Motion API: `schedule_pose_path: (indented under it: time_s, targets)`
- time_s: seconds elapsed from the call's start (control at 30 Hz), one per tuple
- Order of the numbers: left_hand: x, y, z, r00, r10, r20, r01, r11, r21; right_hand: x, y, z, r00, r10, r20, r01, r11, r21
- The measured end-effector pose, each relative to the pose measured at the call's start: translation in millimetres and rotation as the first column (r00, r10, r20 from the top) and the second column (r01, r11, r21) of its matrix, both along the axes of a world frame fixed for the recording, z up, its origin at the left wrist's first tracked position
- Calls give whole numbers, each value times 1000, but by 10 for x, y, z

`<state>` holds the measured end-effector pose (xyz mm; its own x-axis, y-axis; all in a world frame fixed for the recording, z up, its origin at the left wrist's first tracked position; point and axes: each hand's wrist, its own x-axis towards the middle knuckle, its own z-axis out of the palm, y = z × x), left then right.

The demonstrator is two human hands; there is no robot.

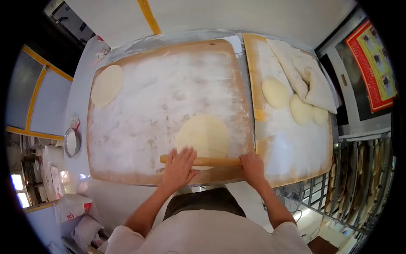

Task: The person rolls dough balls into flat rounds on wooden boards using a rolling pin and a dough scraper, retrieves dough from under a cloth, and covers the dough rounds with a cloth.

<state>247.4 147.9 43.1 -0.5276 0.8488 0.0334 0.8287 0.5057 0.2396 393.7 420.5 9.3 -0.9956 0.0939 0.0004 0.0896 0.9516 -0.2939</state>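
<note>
A wooden rolling pin (218,161) lies crosswise over the near edge of a round, flat dough sheet (203,134) on the floured board (148,114). My left hand (181,166) rests on the pin's left part, palm down with its fingers stretched forward. At the pin's right end, my right hand (252,166) has its fingers curled round the wood. A second flat dough round (108,85) lies at the board's far left corner.
On a second board (279,148) at the right are several dough balls (275,93), partly beside a cloth (315,84). A metal bowl (72,142) stands left of the large board. Racks (359,182) stand at the lower right, bags (74,208) at the lower left.
</note>
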Motion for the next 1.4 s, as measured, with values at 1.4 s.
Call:
schedule_pose_path:
  time_s: [1.4]
  targets:
    - [-262,41,-237,697,693,-183,-706,708,-7,-2197,218,-11,896,322,-306,-338,941,1]
